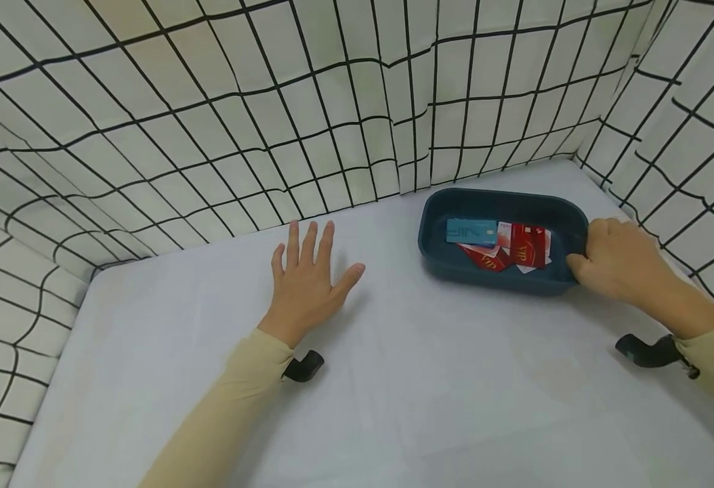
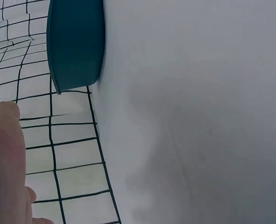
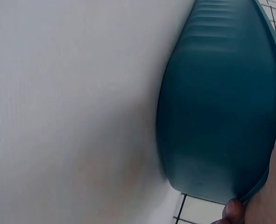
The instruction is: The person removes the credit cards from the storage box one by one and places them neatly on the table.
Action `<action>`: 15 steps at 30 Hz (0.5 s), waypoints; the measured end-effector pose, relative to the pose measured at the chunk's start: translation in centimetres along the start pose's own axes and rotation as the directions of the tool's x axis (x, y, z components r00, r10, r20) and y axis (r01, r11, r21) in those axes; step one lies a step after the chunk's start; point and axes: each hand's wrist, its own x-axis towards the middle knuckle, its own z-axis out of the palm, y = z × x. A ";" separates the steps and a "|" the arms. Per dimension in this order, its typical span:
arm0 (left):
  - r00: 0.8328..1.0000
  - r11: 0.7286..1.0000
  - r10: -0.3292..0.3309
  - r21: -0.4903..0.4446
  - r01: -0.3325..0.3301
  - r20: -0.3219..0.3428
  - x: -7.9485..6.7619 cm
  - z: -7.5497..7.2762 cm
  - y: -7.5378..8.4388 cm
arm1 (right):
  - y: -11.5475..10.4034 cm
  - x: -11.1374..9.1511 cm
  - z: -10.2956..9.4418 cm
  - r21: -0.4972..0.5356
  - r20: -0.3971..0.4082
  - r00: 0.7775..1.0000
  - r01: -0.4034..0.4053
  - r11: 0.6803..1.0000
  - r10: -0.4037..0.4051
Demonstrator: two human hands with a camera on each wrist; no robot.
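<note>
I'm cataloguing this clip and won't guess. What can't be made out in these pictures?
Lower cards: head view, partly covered by the blue card and red card.
Small print: head view, too small.
Inside of the bin: both wrist views, hidden by its outer walls.
Left hand: left wrist view, cut off by left edge.
Right hand: right wrist view, cut off by right edge.

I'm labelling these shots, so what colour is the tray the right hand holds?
The tray is dark teal, best seen in the right wrist view.
</note>
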 end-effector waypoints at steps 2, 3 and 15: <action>1.000 1.000 0.015 -0.015 -0.015 -0.004 0.3 0.3 0.9 | -0.3 -0.2 0.1 0.009 -0.006 1.000 0.007 1.000 -0.007; 1.000 0.999 0.021 -0.025 -0.021 -0.004 0.5 0.4 1.3 | -0.4 -0.3 0.1 0.015 -0.010 1.000 0.010 1.000 -0.010; 0.997 0.993 0.071 -0.102 -0.067 0.028 1.8 2.2 6.6 | -2.0 -1.0 0.3 0.033 -0.005 1.000 0.024 0.999 -0.023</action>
